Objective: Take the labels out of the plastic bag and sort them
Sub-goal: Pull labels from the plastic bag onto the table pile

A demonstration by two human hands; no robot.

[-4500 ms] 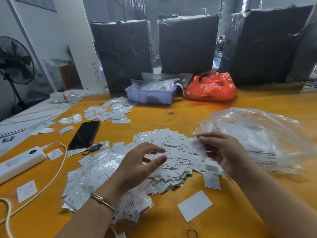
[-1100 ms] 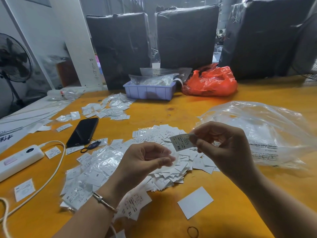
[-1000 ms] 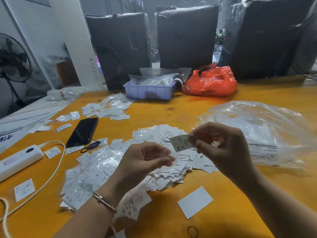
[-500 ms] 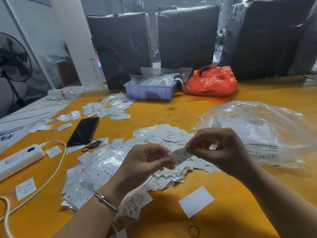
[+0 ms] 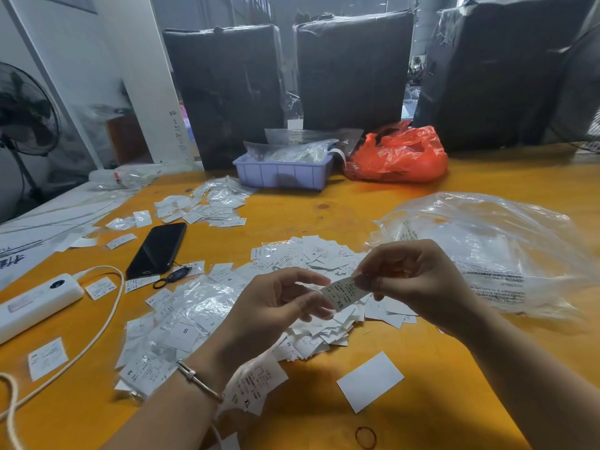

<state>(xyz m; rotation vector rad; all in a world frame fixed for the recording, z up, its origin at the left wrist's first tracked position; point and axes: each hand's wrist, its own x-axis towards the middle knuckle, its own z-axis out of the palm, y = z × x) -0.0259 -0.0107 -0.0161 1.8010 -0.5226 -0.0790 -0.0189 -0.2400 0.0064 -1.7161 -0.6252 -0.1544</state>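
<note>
Both hands hold 1 XS label (image 5: 341, 292) above the pile of loose labels (image 5: 319, 280) on the orange table (image 5: 324, 209): right hand (image 5: 412, 280) pinching its upper end, left hand (image 5: 276, 306) pinching its lower end. Clear plastic bag (image 5: 493, 251) lies just right of the pile.

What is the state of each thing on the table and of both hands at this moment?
Left hand: fingers curled, pinching the label's left end.
Right hand: pinching the label's right end.
White paper label marked XS: held above the pile.
Pile of white paper labels: loose, unsorted.
Large clear plastic bag: crumpled, lying flat.
Black smartphone: screen dark.
Lilac plastic tray: holds clear bags.
Orange plastic bag: bunched up.
</note>
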